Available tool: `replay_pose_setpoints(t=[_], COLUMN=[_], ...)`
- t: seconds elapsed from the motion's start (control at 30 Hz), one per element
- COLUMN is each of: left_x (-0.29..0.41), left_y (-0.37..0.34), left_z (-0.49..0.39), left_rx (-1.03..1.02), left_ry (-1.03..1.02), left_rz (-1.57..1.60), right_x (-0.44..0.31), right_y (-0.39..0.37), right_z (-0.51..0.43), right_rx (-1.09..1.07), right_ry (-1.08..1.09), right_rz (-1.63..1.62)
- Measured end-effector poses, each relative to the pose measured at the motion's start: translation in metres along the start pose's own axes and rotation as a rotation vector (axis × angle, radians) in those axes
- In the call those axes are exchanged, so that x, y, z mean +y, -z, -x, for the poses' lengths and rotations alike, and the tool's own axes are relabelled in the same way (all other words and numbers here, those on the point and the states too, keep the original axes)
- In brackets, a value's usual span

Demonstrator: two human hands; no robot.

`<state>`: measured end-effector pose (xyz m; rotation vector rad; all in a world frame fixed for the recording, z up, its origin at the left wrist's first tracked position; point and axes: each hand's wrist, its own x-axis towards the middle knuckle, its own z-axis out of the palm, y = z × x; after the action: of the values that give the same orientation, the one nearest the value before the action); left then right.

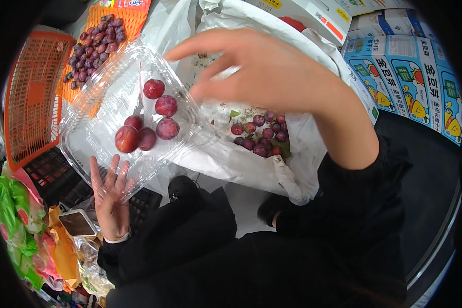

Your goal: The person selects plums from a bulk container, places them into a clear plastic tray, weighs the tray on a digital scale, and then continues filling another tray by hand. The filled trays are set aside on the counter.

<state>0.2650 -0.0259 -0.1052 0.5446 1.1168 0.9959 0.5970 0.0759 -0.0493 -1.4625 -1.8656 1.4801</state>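
My left hand (113, 196) supports the lower edge of a clear plastic clamshell container (96, 142), fingers spread beneath and seen through it. Several dark red plums (166, 106) lie in the container. Over the container's right edge my right hand (238, 73) hangs, somewhat blurred, thumb and fingers apart with nothing between them. Below it, more plums (267, 133) and a few green leaves (234, 114) lie in a box lined with white paper (215, 150). A heap of small purple plums or grapes (96, 48) rests on orange foam netting (131, 27) at the upper left.
An orange plastic basket (34, 96) stands at the left above a black crate (50, 173). Lower left are a phone-like device (77, 223) and coloured plastic bags (19, 215). Blue printed drink cartons (408, 84) are stacked at the right, beside a black surface (419, 173).
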Motion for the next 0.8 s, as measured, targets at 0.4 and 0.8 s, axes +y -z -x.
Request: replay_pose_setpoints(t=[0.4, 0.8], left_x=[-0.004, -0.007], left_y=[0.006, 0.008], left_z=[-0.006, -0.008], left_rx=[0.034, 0.014], left_ry=[0.020, -0.010], left_rz=[-0.072, -0.087], right_x=[0.265, 0.247], right_y=[-0.089, -0.096], right_z=[0.058, 0.056], right_rx=[-0.302, -0.478], right_ry=[0.013, -0.249], right_rz=[0.930, 0.473])
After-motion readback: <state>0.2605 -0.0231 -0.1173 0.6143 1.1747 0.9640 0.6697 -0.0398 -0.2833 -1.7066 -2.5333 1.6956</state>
